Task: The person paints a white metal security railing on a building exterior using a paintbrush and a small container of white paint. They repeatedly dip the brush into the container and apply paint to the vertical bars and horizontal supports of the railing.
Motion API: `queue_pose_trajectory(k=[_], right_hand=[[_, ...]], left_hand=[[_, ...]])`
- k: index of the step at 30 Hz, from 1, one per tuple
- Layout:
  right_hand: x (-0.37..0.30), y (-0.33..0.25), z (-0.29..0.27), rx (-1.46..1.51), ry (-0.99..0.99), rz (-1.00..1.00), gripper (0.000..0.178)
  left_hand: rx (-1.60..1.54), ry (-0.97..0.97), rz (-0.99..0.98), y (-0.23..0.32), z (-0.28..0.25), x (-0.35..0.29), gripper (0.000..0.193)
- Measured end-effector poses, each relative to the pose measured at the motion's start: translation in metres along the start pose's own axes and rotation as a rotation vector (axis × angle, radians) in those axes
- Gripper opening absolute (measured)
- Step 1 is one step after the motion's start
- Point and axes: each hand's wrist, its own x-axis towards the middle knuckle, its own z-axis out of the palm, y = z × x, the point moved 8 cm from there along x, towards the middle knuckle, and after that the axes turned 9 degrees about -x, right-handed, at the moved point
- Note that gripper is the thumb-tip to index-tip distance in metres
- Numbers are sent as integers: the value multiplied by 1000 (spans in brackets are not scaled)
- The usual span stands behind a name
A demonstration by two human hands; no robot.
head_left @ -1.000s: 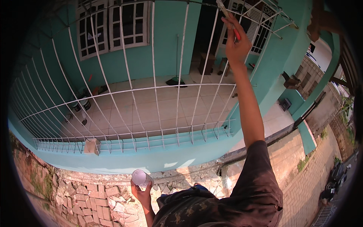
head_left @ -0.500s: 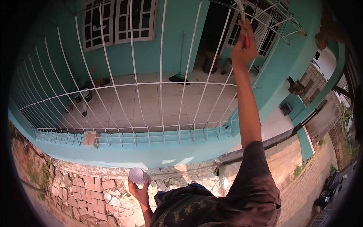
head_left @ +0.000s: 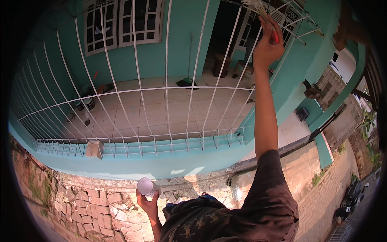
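High on the right, my right hand (head_left: 267, 52) is closed around a paintbrush (head_left: 254, 5) with a red handle end. Its pale bristles point up and left, close to the white metal bars (head_left: 167, 60) near the top of the grille; whether they touch a bar cannot be told. Low in front of my body, my left hand (head_left: 150, 207) grips a white plastic cup (head_left: 145, 187) around its side. The cup's opening faces up, showing a whitish inside.
Behind the bars lies a tiled porch with a green broom (head_left: 188, 82), buckets (head_left: 89, 103) and a wooden stool (head_left: 220, 65). A cardboard-coloured block (head_left: 94, 149) rests on the turquoise low wall (head_left: 121, 164). Broken paving (head_left: 94, 209) lies by my left side.
My right hand has moved slightly right and down, and the brush now tilts more to the left. My left hand keeps the cup in nearly the same place.
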Motion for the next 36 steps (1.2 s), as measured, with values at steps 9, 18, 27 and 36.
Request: queue_pose_trajectory(k=[9, 18, 27, 36], right_hand=[[-19, -21, 25, -31, 11, -38, 27], [-19, 7, 7, -51, -21, 39, 24], [-42, -10, 29, -84, 28, -65, 27], [-34, 15, 3, 69, 195, 80, 26]], left_hand=[[-49, 93, 47, 14, -2, -1, 70], [4, 20, 13, 7, -7, 0, 86], [14, 41, -40, 1, -4, 0, 87], [6, 112, 22, 13, -4, -2, 80]])
